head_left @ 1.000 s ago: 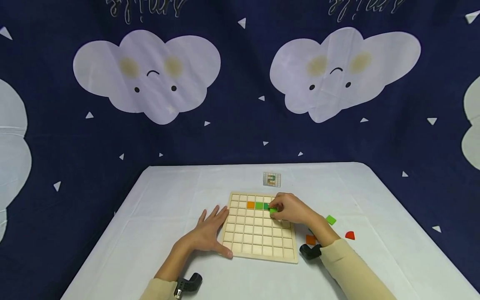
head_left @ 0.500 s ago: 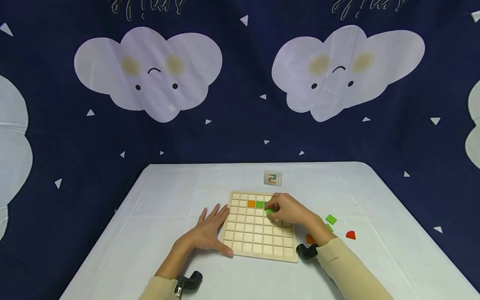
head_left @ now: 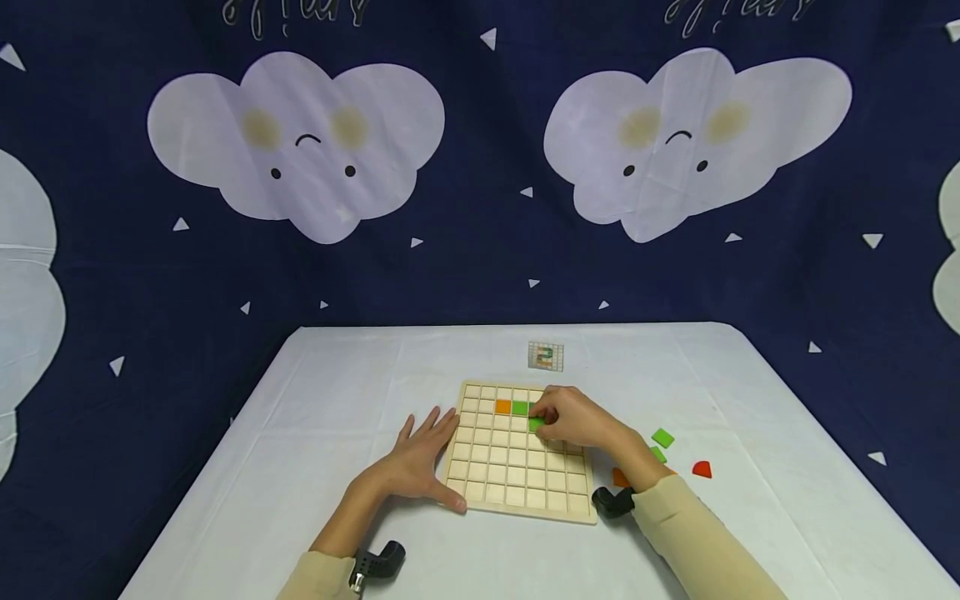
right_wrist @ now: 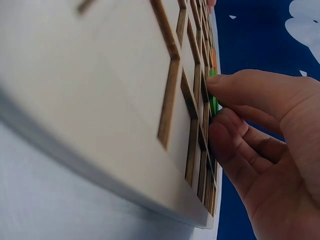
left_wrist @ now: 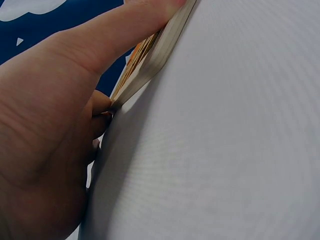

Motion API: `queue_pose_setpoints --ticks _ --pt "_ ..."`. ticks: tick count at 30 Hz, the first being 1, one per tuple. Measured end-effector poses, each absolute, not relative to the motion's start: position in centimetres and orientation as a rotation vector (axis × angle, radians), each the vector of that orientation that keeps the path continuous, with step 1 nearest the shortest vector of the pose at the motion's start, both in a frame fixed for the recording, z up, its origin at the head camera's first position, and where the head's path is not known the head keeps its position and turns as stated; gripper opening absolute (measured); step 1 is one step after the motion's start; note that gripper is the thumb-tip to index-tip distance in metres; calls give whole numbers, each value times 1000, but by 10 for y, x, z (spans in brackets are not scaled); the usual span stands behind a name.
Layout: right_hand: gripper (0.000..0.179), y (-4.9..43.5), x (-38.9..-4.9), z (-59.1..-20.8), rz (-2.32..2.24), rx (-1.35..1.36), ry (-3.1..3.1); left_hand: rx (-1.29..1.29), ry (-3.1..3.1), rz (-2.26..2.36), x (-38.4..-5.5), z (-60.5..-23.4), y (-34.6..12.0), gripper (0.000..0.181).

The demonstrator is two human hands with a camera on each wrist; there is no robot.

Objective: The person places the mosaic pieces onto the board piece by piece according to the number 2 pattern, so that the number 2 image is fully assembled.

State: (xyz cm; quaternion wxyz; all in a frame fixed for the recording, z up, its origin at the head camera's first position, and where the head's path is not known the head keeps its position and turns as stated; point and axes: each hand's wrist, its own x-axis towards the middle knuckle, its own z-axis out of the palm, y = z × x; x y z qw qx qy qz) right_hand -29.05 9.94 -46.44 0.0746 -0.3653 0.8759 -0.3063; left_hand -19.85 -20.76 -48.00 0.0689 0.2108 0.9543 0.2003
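A wooden grid board (head_left: pixel 517 479) lies flat on the table. My left hand (head_left: pixel 411 468) rests along its left edge, fingers spread and thumb at the near left corner. In the left wrist view the thumb (left_wrist: pixel 125 35) touches the board's rim. Over the upper right of the grid, my right hand (head_left: pixel 576 417) pinches a light green square tile (head_left: pixel 536 424) at a cell in the third row. Directly above that cell, a dark green tile is mostly hidden by the fingers. Left of it in the second row sit another light green tile (head_left: pixel 520 407) and an orange tile (head_left: pixel 503 407).
Right of the board lie loose pieces: light green tiles (head_left: pixel 663 437), a red rounded piece (head_left: pixel 702 469) and an orange tile (head_left: pixel 620 477) partly under the right forearm. A small pattern card (head_left: pixel 545 356) lies beyond the board. A dark blue cloud-print curtain (head_left: pixel 480 267) hangs behind the table.
My right hand has shifted slightly left with the light green tile, which now lies lower and flatter against the grid. The left hand keeps its place on the board's edge.
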Motion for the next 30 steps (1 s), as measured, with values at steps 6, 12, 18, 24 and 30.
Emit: queue_pose_setpoints --ticks 6,12,18,24,30 --pt "27 100 -291 -465 -909 -1101 2636 636 2873 602 -198 -479 -208 141" --pt "28 104 -291 -463 -932 -1089 2635 636 2881 579 -200 -480 -208 142" --pt "28 110 -291 -460 -958 -1045 2671 632 2888 570 -200 -478 -207 142" --pt "23 120 -291 -459 -950 -963 2721 632 2881 583 -199 -478 -208 141" --pt "16 132 -287 -460 -955 -940 2735 634 2879 610 -199 -480 -208 141"
